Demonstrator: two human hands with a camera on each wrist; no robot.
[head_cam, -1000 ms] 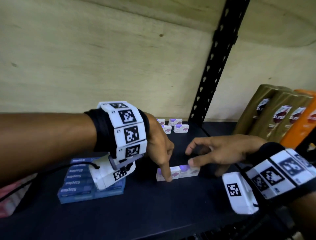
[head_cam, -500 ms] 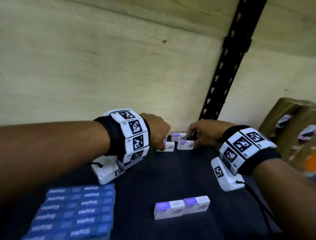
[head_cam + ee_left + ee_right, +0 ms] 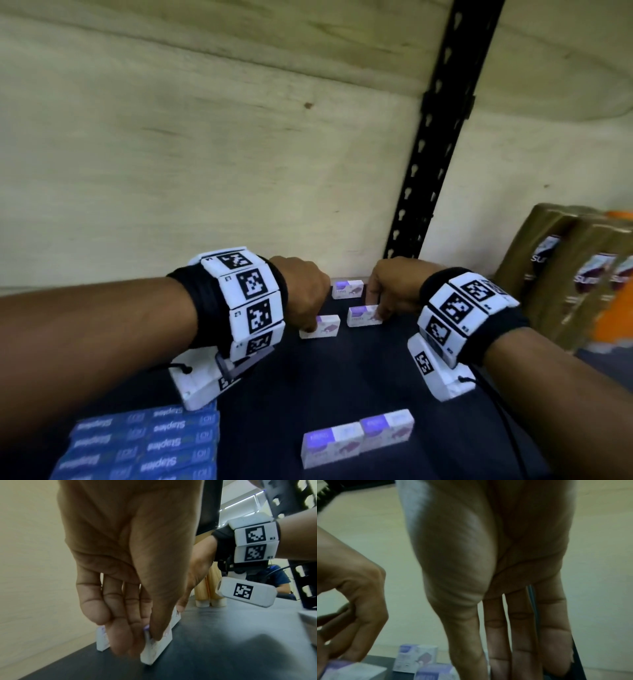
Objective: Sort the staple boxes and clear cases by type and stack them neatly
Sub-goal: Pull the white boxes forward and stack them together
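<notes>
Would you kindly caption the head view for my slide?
Left hand and right hand each pinch a white box on a dark shelf.

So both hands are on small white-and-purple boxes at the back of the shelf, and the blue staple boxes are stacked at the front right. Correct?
Not quite: the blue staple boxes are stacked at the front left, as the head view shows. The rest holds: the left hand and the right hand are each on a small white-and-purple box at the back of the shelf.

Shop shelf (image 3: 342, 383) — stocked shampoo bottles (image 3: 575, 274)
</notes>
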